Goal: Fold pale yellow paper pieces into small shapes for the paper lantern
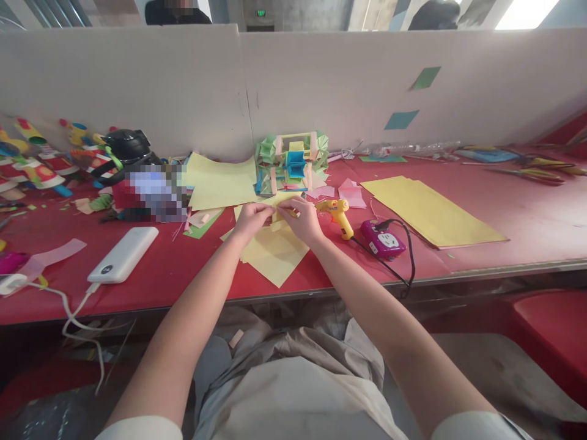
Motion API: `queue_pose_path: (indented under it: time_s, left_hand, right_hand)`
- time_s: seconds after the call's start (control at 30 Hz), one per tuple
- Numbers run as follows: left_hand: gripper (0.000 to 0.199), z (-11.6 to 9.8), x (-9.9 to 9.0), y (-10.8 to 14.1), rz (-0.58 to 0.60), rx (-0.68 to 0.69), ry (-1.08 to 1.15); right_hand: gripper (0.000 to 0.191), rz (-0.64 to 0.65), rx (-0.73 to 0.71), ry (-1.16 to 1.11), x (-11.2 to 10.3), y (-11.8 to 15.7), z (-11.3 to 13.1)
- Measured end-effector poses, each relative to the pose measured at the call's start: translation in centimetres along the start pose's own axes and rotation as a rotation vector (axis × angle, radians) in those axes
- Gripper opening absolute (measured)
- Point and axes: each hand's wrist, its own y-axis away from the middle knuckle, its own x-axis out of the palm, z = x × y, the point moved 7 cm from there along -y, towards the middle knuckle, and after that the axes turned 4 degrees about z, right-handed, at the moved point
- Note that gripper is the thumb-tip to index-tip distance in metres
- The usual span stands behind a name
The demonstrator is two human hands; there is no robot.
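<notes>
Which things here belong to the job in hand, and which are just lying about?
Seem part of the job:
left hand and right hand, both on a small yellow paper piece
yellow sheets beneath them
probably the glue gun, close by

Apparently just lying about:
white power bank, off to the left
pink paper strip, far left

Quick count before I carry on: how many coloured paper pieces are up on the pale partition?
2. Both are on the right part of the partition: a green piece higher up, and a blue piece below it, slightly left.
</notes>
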Motion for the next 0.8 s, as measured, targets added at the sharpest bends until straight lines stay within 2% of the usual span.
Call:
queue_pose_path:
  time_s: [0.23, 0.53, 0.8]
  left_hand:
    - [0.018, 0.32, -0.08, -0.07, -0.006, -0.035, 0.031]
    - [0.024, 0.24, 0.31, -0.02, 0.05, -0.025, 0.059]
    - [0.018, 0.15, -0.01, 0.04, -0.003, -0.028, 0.072]
  right_hand:
    - [0.014, -0.002, -0.01, 0.002, 0.08, 0.05, -0.17]
    - [0.011, -0.023, -0.006, 0.014, -0.18, 0.01, -0.05]
    - [0.016, 0.026, -0.067, -0.008, 0.39, 0.13, 0.03]
